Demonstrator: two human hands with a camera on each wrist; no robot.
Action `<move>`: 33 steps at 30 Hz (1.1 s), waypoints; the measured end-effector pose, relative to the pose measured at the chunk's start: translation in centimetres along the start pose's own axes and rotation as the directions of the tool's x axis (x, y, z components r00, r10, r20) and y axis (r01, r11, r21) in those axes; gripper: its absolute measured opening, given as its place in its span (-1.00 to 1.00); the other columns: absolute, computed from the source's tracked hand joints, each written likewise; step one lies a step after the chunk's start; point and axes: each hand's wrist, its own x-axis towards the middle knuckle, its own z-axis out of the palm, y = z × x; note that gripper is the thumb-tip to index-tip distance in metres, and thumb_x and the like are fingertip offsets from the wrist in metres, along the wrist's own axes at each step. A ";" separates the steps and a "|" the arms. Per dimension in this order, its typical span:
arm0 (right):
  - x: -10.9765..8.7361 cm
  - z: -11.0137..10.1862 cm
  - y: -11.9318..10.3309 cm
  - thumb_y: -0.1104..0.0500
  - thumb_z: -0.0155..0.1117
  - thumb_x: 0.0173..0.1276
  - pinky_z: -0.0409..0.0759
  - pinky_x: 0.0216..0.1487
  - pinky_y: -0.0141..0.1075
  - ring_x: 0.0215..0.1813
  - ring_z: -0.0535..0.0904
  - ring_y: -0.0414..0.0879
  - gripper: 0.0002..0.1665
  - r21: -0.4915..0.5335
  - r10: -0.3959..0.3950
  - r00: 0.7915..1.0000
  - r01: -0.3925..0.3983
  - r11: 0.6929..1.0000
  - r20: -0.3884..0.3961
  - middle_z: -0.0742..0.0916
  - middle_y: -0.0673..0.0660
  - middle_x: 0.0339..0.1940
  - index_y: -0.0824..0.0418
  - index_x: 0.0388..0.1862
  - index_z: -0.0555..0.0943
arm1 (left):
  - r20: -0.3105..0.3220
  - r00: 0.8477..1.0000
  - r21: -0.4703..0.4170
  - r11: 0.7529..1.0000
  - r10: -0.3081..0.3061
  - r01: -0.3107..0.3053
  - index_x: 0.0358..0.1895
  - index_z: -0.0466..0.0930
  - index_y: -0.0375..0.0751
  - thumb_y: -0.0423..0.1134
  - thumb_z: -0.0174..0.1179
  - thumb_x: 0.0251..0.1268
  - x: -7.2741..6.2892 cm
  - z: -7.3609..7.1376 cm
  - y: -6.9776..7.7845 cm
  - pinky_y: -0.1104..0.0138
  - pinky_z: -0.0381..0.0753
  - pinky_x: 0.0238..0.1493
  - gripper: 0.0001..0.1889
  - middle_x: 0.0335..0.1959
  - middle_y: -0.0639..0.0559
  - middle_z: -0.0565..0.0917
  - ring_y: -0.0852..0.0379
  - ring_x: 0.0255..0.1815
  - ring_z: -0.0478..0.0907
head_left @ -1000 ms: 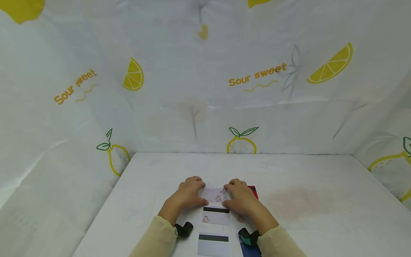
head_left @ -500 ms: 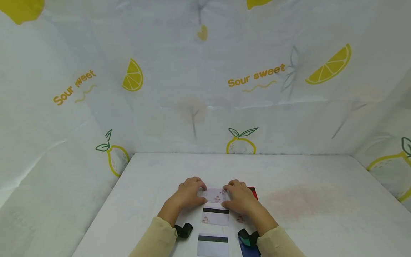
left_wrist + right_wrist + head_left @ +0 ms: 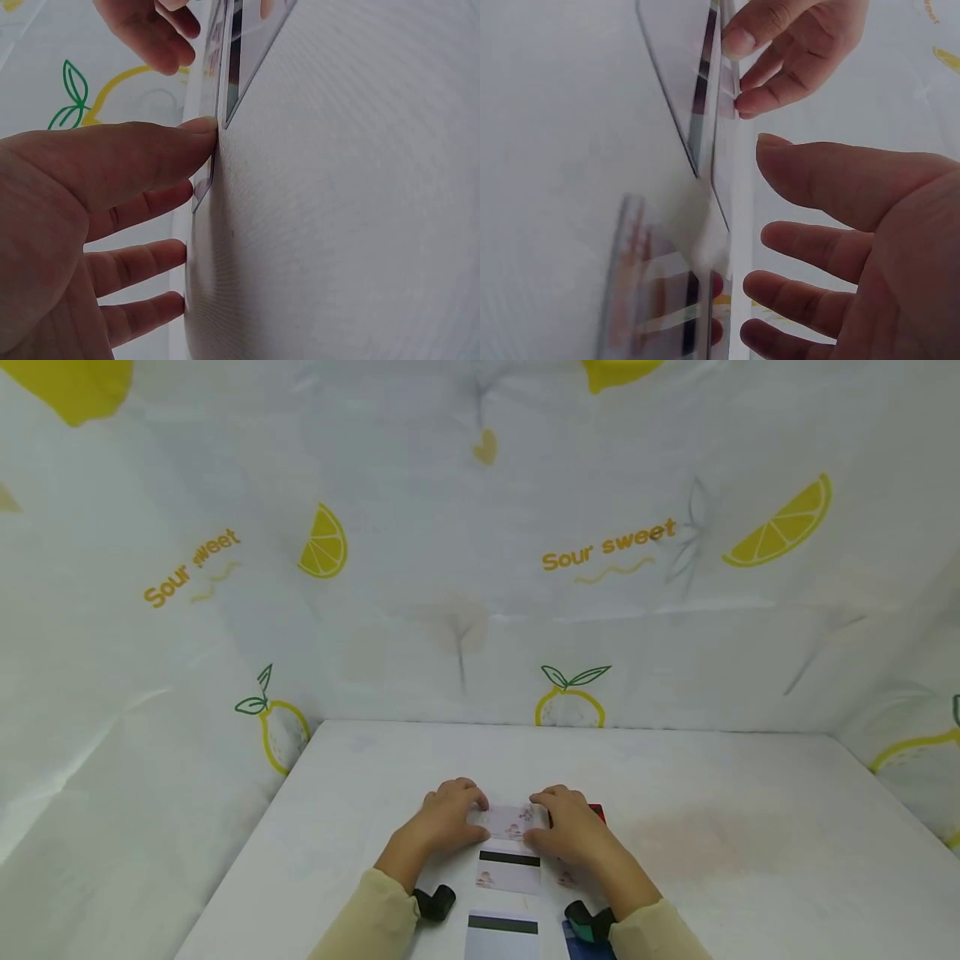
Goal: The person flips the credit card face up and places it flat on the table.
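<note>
A pale card with a pink flowery print (image 3: 510,822) lies flat on the white table between both hands in the head view. My left hand (image 3: 452,817) pinches its left end, thumb at the near edge and index finger at the far edge; the thumb (image 3: 169,154) touches the card in the left wrist view. My right hand (image 3: 570,828) hovers by the card's right end. Its fingers are spread and loosely bent, and the right wrist view shows them apart from the card, holding nothing. A striped card (image 3: 508,877) lies just nearer.
Another striped card (image 3: 501,942) lies near the front. A red card (image 3: 597,811) shows partly behind the right hand. Below the right wrist lie a printed card (image 3: 566,878) and a blue card (image 3: 588,949). A lemon-print sheet (image 3: 405,677) encloses the table (image 3: 712,902).
The head view has shifted slightly. The right hand's fingers have moved a little, baring a dark patch beneath them. The left hand keeps its place at the card.
</note>
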 end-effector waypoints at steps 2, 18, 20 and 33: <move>-0.3 -0.4 0.4 0.01 0.45 0.20 0.38 0.29 0.18 0.36 0.37 0.20 -0.37 0.004 0.002 1.000 -0.002 1.000 -0.009 0.55 0.18 0.28 0.15 0.25 0.57 | 0.003 1.000 0.001 1.000 -0.001 0.001 -0.06 0.64 0.01 -0.04 0.42 0.12 0.1 0.2 0.2 -0.08 0.35 0.23 -0.68 0.18 0.01 0.52 -0.07 0.32 0.35; -2.4 -3.0 5.9 -0.02 0.42 0.23 0.39 0.24 0.26 0.32 0.38 0.26 -0.29 0.008 0.096 0.994 -0.096 0.995 -0.042 0.52 0.30 0.30 0.16 0.33 0.49 | 0.002 1.000 0.007 1.000 -0.007 0.007 -0.06 0.64 -0.01 -0.05 0.42 0.12 -0.1 0.1 0.7 -0.11 0.34 0.24 -0.67 0.21 -0.04 0.51 -0.12 0.33 0.35; -2.6 -3.2 6.3 -0.02 0.42 0.23 0.38 0.25 0.28 0.34 0.37 0.29 -0.27 0.008 0.104 0.994 -0.104 0.995 -0.045 0.52 0.32 0.31 0.17 0.34 0.47 | 0.000 1.000 0.006 1.000 -0.003 0.003 -0.06 0.64 -0.01 -0.05 0.42 0.12 -0.1 0.0 0.6 -0.12 0.33 0.24 -0.67 0.22 -0.05 0.51 -0.13 0.34 0.34; -3.0 -4.0 7.9 -0.10 0.38 0.23 0.28 0.33 0.29 0.44 0.28 0.34 -0.21 0.065 0.132 0.991 -0.130 0.989 -0.021 0.47 0.33 0.39 0.17 0.38 0.42 | 0.020 1.000 -0.087 0.996 -0.016 0.017 0.19 0.51 -0.10 -0.05 0.32 0.23 0.0 -0.2 0.3 -0.16 0.24 0.33 -0.52 0.31 -0.06 0.47 -0.12 0.41 0.30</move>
